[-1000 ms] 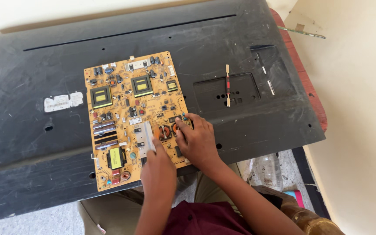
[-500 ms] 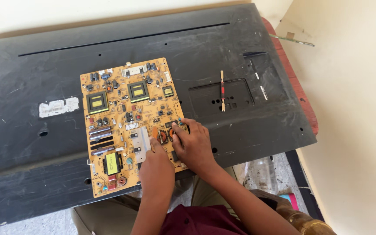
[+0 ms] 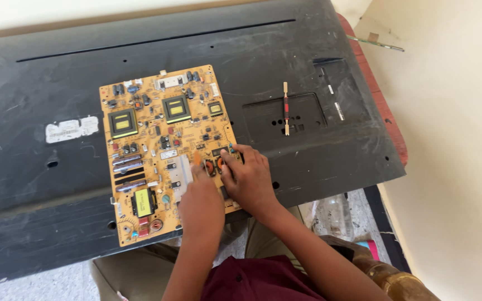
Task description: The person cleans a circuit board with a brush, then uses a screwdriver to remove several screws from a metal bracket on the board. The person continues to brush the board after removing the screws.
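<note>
A yellow circuit board [image 3: 157,145] with transformers, coils and capacitors lies on the black back panel of a flat screen [image 3: 308,150]. My left hand [image 3: 199,203] rests on the board's lower right part, fingers curled beside a grey heat sink. A thin orange sliver shows at its fingertips; what it is cannot be made out. My right hand [image 3: 249,178] lies next to it, fingertips spread on the copper coils near the board's right edge.
A slim red and cream tool [image 3: 286,107] lies in a recess of the panel, right of the board. A white sticker [image 3: 71,130] sits on the panel's left. A cream wall [image 3: 458,139] rises to the right. My knees are under the panel's near edge.
The view has shifted slightly. Both hands have stayed on the board's lower right, with the right fingers now a little nearer the coils.
</note>
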